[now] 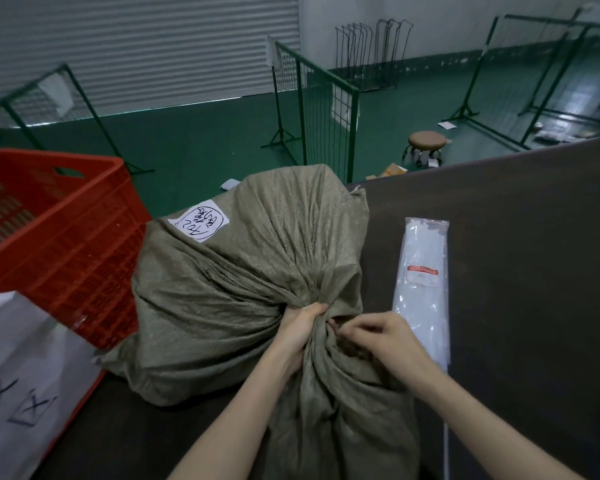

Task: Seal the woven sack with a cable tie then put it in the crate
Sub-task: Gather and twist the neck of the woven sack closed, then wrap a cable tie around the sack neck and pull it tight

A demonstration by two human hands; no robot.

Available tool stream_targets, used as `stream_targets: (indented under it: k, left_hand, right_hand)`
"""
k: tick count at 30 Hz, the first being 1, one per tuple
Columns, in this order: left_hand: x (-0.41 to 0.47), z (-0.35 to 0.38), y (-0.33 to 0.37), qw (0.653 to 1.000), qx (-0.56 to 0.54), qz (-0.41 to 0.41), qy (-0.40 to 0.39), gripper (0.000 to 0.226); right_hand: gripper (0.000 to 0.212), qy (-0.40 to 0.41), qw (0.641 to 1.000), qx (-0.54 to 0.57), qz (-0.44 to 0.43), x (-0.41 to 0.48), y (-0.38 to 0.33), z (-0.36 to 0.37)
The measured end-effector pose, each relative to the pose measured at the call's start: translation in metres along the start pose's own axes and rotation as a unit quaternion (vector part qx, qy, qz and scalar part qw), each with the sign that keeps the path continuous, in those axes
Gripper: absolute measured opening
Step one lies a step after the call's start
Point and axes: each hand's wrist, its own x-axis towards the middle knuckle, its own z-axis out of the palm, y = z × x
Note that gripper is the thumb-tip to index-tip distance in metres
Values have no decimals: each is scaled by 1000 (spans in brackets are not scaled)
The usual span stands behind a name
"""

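Woven sack [243, 289] on the tabletop [516, 271], beside the red crate [59, 237]. Your left hand [300, 327] clamps the gathered neck; right hand [378, 336] fingers pinch there. Keep the twist tight before threading a tie from the cable tie pack [423, 289].

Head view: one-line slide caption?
Both hands, left hand and right hand, bunch the woven sack neck; cable tie pack beside it, red crate empty.

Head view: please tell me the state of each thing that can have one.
woven sack: full, neck gathered, no tie visible
left hand: gripping the neck
right hand: fingers at the neck
red crate: open, sack not inside
pack of cable ties: flat on table
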Motion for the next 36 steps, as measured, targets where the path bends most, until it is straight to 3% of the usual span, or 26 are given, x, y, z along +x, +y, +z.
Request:
stream_targets:
  k: [2, 6, 10, 16, 19, 21, 24, 28, 31, 36]
  left_hand:
    - [-1, -2, -3, 1000, -4, 4, 10, 11]
    - [-7, -10, -9, 999, 34, 20, 2, 14]
    - [-18, -18, -13, 990, 97, 101, -3, 35]
    - [-26, -37, -15, 977, 153, 137, -51, 41]
    - [-29, -48, -21, 968, 195, 145, -60, 49]
    - [-31, -55, -26, 965, 209, 143, -62, 50]
    - [-33, -61, -32, 965, 219, 130, -67, 47]
    - [-36, -59, -32, 969, 208, 112, -70, 46]
    - [-39, -56, -27, 970, 210, 108, -61, 46]
    - [-42, -57, -25, 966, 227, 108, -65, 44]
  right_hand:
    - [16, 60, 993, 83, 51, 3, 5, -13]
    - [17, 142, 977, 101, 123, 11, 37, -34]
    - [19, 160, 972, 31, 169, 9, 74, -31]
    - [20, 153, 967, -80, 188, -1, 89, -15]
    - [19, 192, 940, -201, 196, -9, 91, -20]
    - [30, 208, 910, -285, 216, -16, 97, -28]
    - [43, 189, 884, -352, 244, -31, 112, -38]
    - [39, 149, 843, -452, 251, -49, 127, -40]
    - [27, 124, 854, -435, 257, -53, 128, -35]
    - [27, 111, 851, -432, 278, -52, 121, -36]
